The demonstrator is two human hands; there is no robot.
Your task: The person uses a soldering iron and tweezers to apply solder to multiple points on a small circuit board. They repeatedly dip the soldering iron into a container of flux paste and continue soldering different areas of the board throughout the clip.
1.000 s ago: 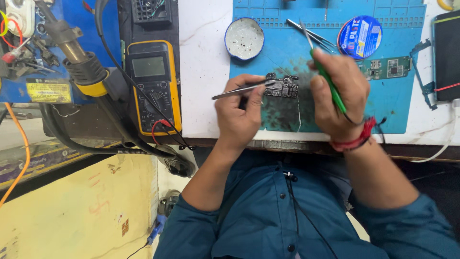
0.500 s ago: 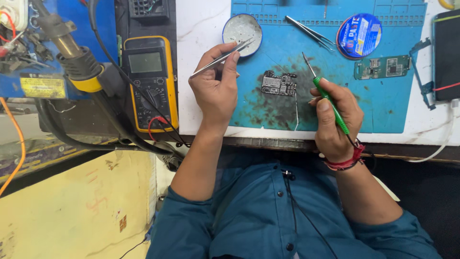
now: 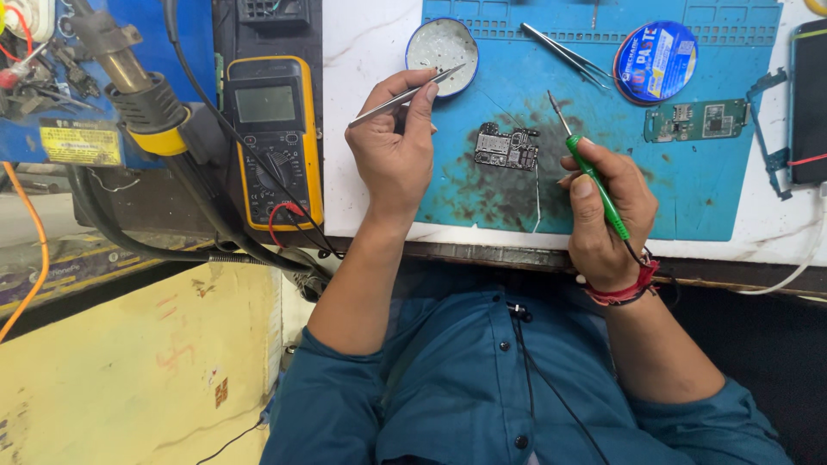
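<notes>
A blue mat (image 3: 689,185) covers the white tabletop (image 3: 366,43) almost to its front edge. The left hand (image 3: 394,155) pinches tweezers (image 3: 405,96), tips over a round tin (image 3: 441,47) at the mat's left edge. The right hand (image 3: 607,211) grips a green soldering iron (image 3: 594,185). The circuit board (image 3: 506,147) lies between both hands, clear of each.

White bench (image 3: 370,43): blue mat (image 3: 689,198), yellow multimeter (image 3: 274,138), phone (image 3: 810,103) on top
</notes>
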